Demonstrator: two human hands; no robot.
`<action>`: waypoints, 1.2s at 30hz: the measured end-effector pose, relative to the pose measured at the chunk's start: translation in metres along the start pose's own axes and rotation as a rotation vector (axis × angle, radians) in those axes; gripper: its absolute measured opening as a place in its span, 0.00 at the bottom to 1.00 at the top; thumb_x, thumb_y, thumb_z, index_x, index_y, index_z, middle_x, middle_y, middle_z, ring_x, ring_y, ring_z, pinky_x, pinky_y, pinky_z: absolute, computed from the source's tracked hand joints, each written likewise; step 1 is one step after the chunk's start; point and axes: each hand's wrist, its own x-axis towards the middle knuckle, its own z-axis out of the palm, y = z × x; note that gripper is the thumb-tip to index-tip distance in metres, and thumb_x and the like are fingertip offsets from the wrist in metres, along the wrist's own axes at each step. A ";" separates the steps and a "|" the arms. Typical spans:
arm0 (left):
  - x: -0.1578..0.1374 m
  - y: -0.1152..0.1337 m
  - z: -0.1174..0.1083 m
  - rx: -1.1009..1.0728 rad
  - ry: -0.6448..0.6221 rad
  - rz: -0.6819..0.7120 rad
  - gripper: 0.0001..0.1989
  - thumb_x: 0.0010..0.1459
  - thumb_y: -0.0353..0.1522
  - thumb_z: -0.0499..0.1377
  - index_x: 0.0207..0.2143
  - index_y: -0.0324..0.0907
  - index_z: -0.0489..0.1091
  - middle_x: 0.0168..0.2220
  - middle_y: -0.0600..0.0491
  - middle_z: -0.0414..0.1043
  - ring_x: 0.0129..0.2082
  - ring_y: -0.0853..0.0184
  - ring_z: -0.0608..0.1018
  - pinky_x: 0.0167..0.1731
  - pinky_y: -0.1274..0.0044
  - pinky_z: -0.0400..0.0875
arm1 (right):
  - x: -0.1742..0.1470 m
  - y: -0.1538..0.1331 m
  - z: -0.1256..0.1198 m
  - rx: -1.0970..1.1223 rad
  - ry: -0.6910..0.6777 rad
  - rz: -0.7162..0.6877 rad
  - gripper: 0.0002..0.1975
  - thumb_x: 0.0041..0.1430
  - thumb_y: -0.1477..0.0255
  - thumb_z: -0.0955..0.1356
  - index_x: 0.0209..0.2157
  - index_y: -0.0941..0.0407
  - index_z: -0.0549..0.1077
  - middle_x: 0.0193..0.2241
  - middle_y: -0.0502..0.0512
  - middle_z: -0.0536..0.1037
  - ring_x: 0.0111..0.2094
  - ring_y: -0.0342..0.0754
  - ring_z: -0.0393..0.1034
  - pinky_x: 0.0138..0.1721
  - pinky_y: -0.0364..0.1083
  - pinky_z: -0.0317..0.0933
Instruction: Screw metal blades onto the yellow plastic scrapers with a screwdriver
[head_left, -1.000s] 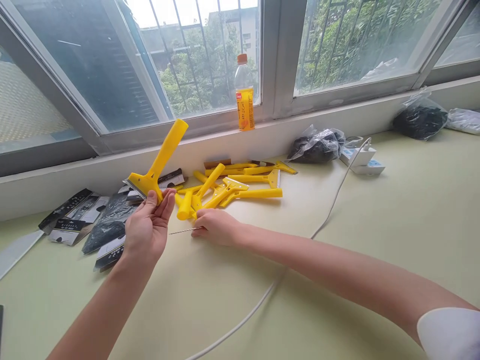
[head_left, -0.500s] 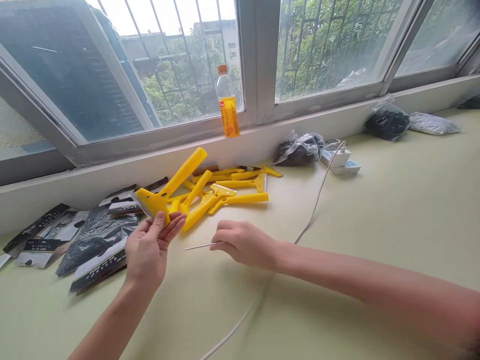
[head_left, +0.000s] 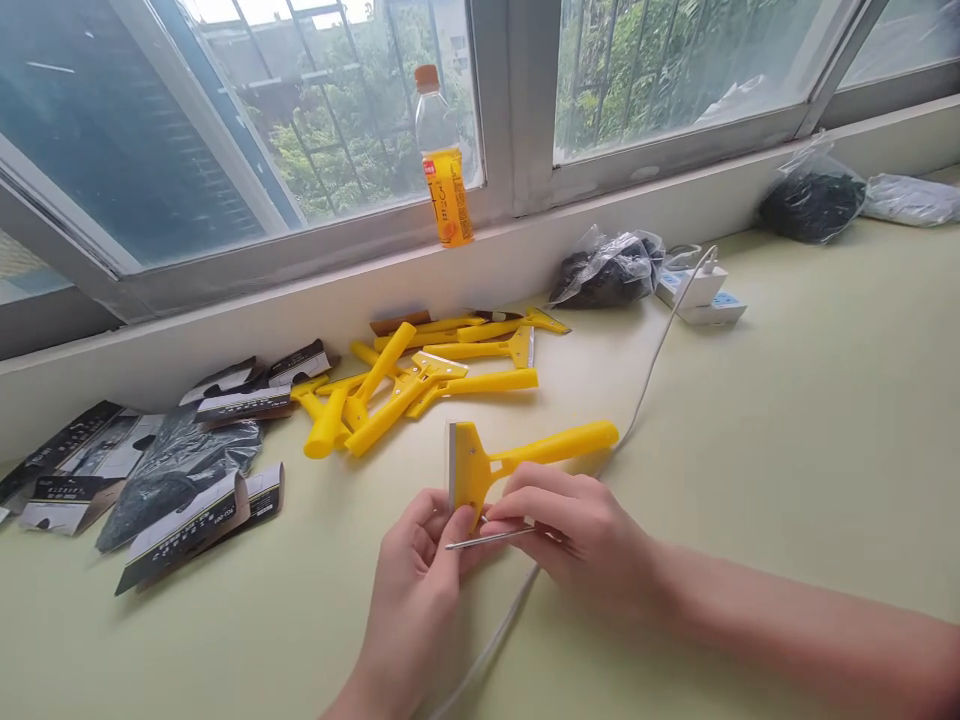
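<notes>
My left hand (head_left: 424,570) pinches the lower corner of a yellow scraper (head_left: 471,470) between thumb and fingers. The scraper's blade edge faces left, and its handle points right and slightly up. Close against it, my right hand (head_left: 577,520) is closed on a thin metal rod (head_left: 491,537), whose tip points left across my left thumb; the rod's other end is hidden in my fingers. My right fingertips are at the scraper's lower corner, just below the handle; whether they touch it I cannot tell. Behind my hands lies a pile of several yellow scrapers (head_left: 390,405).
Black-and-white packaging cards (head_left: 184,535) and a bag of dark material (head_left: 161,490) lie at left. A white cable (head_left: 649,375) runs from a power strip (head_left: 709,300) beneath my right hand. A clear bag of black items (head_left: 607,270) and a drink bottle (head_left: 448,195) stand near the window.
My left hand has brought the scraper right and down, away from the pile, turning its handle rightward. My right hand has moved right and now meets the left. The view has shifted slightly.
</notes>
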 end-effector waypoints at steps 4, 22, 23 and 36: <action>-0.001 -0.003 -0.002 0.027 -0.097 0.033 0.11 0.65 0.39 0.62 0.39 0.39 0.72 0.44 0.49 0.77 0.45 0.63 0.81 0.46 0.75 0.79 | -0.001 -0.001 -0.002 -0.027 -0.025 0.036 0.04 0.66 0.80 0.67 0.39 0.59 0.75 0.34 0.53 0.74 0.33 0.38 0.67 0.35 0.38 0.63; -0.006 -0.009 -0.007 0.141 -0.171 0.085 0.10 0.69 0.39 0.58 0.43 0.41 0.70 0.46 0.50 0.78 0.43 0.65 0.81 0.41 0.78 0.76 | -0.001 -0.005 -0.003 -0.229 -0.033 0.039 0.01 0.67 0.75 0.69 0.38 0.58 0.74 0.31 0.50 0.72 0.28 0.37 0.63 0.30 0.40 0.54; -0.006 -0.010 -0.008 0.160 -0.165 0.098 0.10 0.69 0.39 0.58 0.43 0.41 0.70 0.46 0.50 0.78 0.43 0.65 0.81 0.42 0.78 0.76 | -0.001 -0.006 -0.003 -0.241 -0.029 0.025 0.01 0.67 0.75 0.69 0.38 0.58 0.74 0.31 0.50 0.72 0.28 0.37 0.63 0.30 0.40 0.54; -0.007 -0.010 -0.009 0.237 -0.151 0.147 0.09 0.69 0.37 0.57 0.44 0.41 0.71 0.46 0.50 0.78 0.43 0.66 0.80 0.45 0.78 0.76 | 0.003 -0.010 -0.003 -0.381 0.006 -0.019 0.08 0.67 0.76 0.67 0.31 0.59 0.71 0.26 0.48 0.66 0.24 0.37 0.53 0.27 0.41 0.47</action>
